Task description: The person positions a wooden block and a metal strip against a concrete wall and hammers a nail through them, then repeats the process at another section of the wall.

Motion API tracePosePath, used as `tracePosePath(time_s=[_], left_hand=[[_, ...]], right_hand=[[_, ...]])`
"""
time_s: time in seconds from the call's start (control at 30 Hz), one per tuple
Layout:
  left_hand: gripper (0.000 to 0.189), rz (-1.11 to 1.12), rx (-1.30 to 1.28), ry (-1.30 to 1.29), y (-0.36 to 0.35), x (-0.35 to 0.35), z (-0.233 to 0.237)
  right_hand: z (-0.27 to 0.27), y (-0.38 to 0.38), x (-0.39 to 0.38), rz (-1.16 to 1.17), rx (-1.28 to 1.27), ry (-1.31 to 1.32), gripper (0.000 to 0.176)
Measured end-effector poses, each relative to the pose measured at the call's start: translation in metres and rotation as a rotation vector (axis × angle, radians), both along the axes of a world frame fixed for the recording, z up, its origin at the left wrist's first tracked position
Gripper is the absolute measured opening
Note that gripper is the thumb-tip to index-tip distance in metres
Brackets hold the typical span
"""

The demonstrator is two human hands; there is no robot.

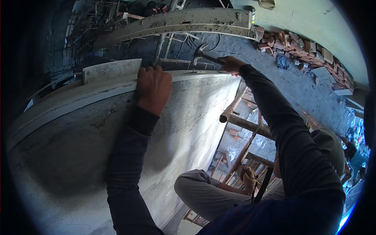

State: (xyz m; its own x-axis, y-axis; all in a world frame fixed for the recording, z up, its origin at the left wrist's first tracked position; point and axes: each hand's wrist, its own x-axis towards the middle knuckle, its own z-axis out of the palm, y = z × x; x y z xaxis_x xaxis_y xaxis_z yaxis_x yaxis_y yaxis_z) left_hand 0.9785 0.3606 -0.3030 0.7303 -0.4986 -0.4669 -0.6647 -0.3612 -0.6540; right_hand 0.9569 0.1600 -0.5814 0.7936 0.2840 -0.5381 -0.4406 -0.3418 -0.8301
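My right hand (233, 65) is closed around the handle of a claw hammer (211, 58). The hammer's head is raised a little above the top edge of a plastered wall (184, 113). Under the head, what looks like a thin nail (193, 69) stands at that edge. My left hand (154, 90) is closed, its fingers curled over the pale board strip (102, 91) along the wall's top. A short upright board (111, 71) stands just left of my left hand. My left fingertips are hidden behind the edge.
Bamboo scaffold poles (250, 127) stand below my right arm. Across the gap runs a mortar-covered beam (176, 23). Broken bricks (301, 49) are heaped by the far wall. A person in a cap (331, 149) is close on my right, and another person (356, 160) is farther off.
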Motion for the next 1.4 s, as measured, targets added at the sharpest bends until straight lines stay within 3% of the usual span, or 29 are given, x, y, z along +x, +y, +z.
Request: tracePosePath(time_s=[0.07,0.3,0.37,0.43,0.53,0.63,0.67,0.73,0.8,0.97,1.03,1.07,1.17,1.23,1.33,1.4], left_hand=[[0.025,0.002,-0.004,-0.005,0.001,0.000,-0.001],[0.024,-0.018,-0.011,-0.015,0.000,-0.001,0.002],[0.024,-0.017,-0.018,-0.013,-0.002,-0.002,0.001],[0.024,-0.016,-0.019,-0.007,-0.001,-0.001,0.002],[0.024,-0.015,-0.046,0.000,0.001,0.000,0.001],[0.024,-0.018,-0.040,-0.006,-0.001,-0.002,0.002],[0.023,-0.008,-0.042,0.000,0.000,-0.003,0.002],[0.023,-0.001,-0.052,0.002,-0.002,-0.001,0.002],[0.023,-0.006,-0.036,-0.012,-0.003,0.001,0.003],[0.022,-0.002,-0.050,-0.003,-0.003,-0.001,0.001],[0.021,-0.014,-0.055,-0.009,-0.003,-0.002,0.003],[0.021,-0.004,-0.048,-0.008,-0.002,-0.002,0.001],[0.021,0.004,-0.046,-0.028,-0.003,0.001,0.002],[0.020,0.002,-0.043,-0.026,-0.003,-0.002,0.001],[0.020,0.025,-0.039,-0.019,-0.004,-0.001,0.000],[0.020,0.017,-0.038,-0.017,-0.005,-0.002,0.001]], right_hand=[[-0.003,-0.007,0.001,0.037,0.035,0.017,0.061],[-0.015,-0.003,0.005,-0.269,0.029,-0.114,0.054],[0.001,0.004,-0.002,-0.172,0.003,-0.067,0.053],[0.013,-0.004,-0.002,0.083,-0.023,-0.061,0.050],[0.020,0.000,0.005,-0.024,0.015,-0.154,0.050],[0.016,0.011,0.007,-0.311,0.066,-0.144,0.052],[0.014,0.016,0.008,-0.358,-0.039,-0.187,0.048],[0.013,0.013,0.003,-0.054,-0.114,-0.192,0.046],[0.013,0.009,0.007,0.086,-0.133,-0.190,0.045],[0.027,-0.004,0.004,-0.116,-0.043,-0.040,0.049],[0.006,0.006,0.007,-0.303,-0.078,-0.256,0.049],[-0.006,0.013,0.004,-0.288,-0.107,-0.287,0.051],[0.000,0.013,-0.005,0.057,-0.051,0.053,0.059],[0.005,0.004,-0.007,0.109,-0.038,-0.021,0.057],[0.013,-0.002,0.004,-0.067,-0.021,-0.106,0.055],[-0.012,0.006,0.012,-0.266,-0.098,-0.296,0.055]])
